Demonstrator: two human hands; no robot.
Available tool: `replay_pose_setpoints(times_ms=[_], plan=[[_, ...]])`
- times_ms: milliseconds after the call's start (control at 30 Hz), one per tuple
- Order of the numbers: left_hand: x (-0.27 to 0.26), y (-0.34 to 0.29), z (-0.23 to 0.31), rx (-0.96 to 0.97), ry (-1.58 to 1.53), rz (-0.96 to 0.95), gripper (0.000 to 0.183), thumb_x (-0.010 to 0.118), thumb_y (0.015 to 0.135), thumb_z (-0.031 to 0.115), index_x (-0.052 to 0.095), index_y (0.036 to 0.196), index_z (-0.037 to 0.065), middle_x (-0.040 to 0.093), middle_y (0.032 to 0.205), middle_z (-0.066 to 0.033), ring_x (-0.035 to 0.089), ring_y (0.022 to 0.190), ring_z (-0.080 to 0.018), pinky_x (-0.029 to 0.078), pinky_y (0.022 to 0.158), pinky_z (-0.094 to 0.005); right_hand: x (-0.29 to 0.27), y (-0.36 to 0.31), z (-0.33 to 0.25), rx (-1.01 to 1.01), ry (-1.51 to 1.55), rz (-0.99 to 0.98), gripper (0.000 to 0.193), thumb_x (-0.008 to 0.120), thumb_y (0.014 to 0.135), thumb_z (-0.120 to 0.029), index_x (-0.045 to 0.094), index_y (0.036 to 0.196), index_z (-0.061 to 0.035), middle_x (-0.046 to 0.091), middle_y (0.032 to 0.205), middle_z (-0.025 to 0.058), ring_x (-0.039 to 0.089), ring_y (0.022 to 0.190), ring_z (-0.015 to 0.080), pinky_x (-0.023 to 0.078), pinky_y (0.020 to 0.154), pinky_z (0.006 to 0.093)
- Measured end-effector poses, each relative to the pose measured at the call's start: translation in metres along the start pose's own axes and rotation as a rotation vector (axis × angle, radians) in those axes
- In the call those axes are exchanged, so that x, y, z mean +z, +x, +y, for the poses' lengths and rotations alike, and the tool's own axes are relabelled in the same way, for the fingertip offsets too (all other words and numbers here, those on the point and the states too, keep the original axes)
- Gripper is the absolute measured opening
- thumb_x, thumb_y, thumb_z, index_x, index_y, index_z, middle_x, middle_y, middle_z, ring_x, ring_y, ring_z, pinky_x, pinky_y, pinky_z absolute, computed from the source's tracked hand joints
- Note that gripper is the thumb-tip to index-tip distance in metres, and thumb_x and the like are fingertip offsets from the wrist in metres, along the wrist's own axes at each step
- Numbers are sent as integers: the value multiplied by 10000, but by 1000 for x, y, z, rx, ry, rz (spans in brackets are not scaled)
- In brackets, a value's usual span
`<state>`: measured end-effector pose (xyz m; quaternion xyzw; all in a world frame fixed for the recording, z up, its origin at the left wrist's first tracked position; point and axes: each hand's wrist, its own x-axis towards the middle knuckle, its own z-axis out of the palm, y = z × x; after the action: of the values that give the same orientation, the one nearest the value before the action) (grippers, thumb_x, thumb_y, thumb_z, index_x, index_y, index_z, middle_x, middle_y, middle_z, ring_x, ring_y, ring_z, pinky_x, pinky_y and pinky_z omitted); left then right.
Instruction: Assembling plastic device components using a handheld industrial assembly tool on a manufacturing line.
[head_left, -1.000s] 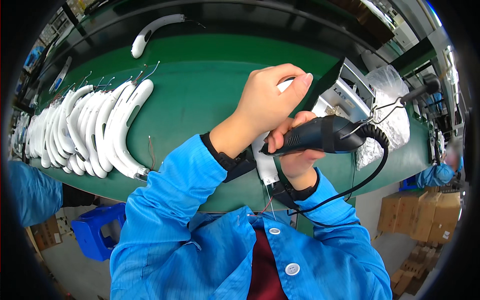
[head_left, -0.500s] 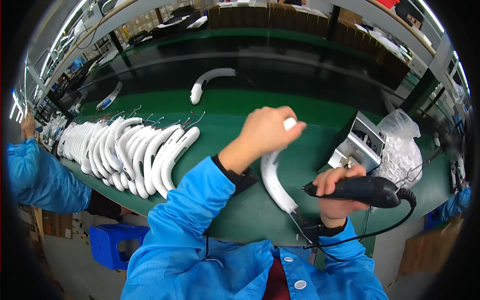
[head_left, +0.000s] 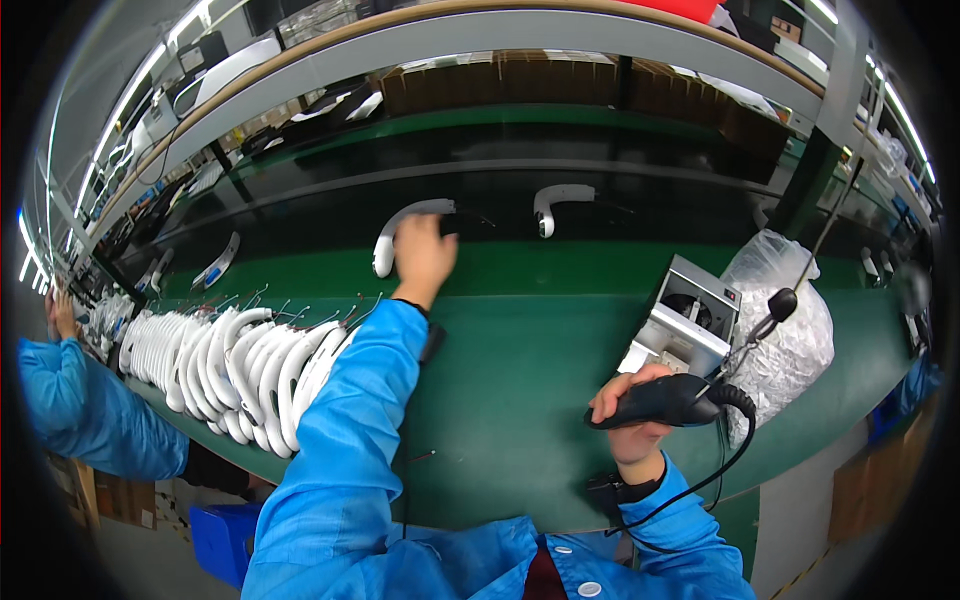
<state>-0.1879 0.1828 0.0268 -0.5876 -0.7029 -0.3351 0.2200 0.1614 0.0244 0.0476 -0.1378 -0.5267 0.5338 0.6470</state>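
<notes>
My right hand [head_left: 632, 410] is closed around a black corded electric screwdriver [head_left: 665, 401], its tip pointing left over the green table. My left hand [head_left: 424, 255] is stretched forward, thumb out to the side and nothing visible in it. It overlaps one white curved casing [head_left: 384, 250] on the dark belt; whether it touches the casing cannot be made out. Another white curved casing [head_left: 560, 195] lies farther right on the belt, a thin wire trailing from it. Left of my arm, several such casings [head_left: 240, 370] stand packed in a row, wires at their far ends.
A silver metal box device [head_left: 690, 315] stands at the right, beside a clear plastic bag [head_left: 785, 330] of white material. A black cable loops from the screwdriver. Overhead runs a shelf rail [head_left: 480, 30]. A co-worker in a blue sleeve [head_left: 95, 405] is at the left.
My left hand has let go of the casing and moved forward and left. That casing now appears on the belt at right. My right hand still holds the screwdriver. The view has tilted up.
</notes>
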Motion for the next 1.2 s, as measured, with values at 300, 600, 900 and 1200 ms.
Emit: replay_pose_setpoints(times_ms=[300, 600, 900, 1200], plan=[[-38, -4, -90, -341, -152, 102, 440, 663, 757, 265, 581, 1116, 24, 654, 955, -221, 627, 909, -391, 497, 810, -427, 3, -1, 7, 25, 76, 14, 777, 650, 706, -680, 409, 1092, -51, 545, 673, 85, 536, 565, 166, 465, 533, 290], [-177, -5, 32, -348, -416, -365, 423, 660, 757, 406, 692, 865, -1, 672, 723, -129, 661, 687, -233, 501, 658, -328, -11, 10, -20, -7, -144, 57, 959, 510, 722, -781, 448, 1163, 69, 542, 672, 62, 555, 568, 144, 476, 569, 285], [-159, -82, 103, -299, -498, -859, 508, 632, 796, 467, 667, 830, -38, 637, 673, -113, 621, 628, -200, 480, 610, -315, -16, -4, -53, 101, -293, 79, 777, 510, 844, -645, 432, 1221, 30, 597, 874, 137, 616, 748, 198, 515, 684, 316], [-137, -125, 139, -603, -1070, -847, 441, 547, 925, 421, 579, 1064, 4, 631, 879, -80, 630, 750, -164, 493, 659, -274, -54, 28, -70, -152, -120, 135, 653, 466, 879, -628, 390, 1161, -44, 524, 765, 94, 516, 631, 167, 469, 638, 327]])
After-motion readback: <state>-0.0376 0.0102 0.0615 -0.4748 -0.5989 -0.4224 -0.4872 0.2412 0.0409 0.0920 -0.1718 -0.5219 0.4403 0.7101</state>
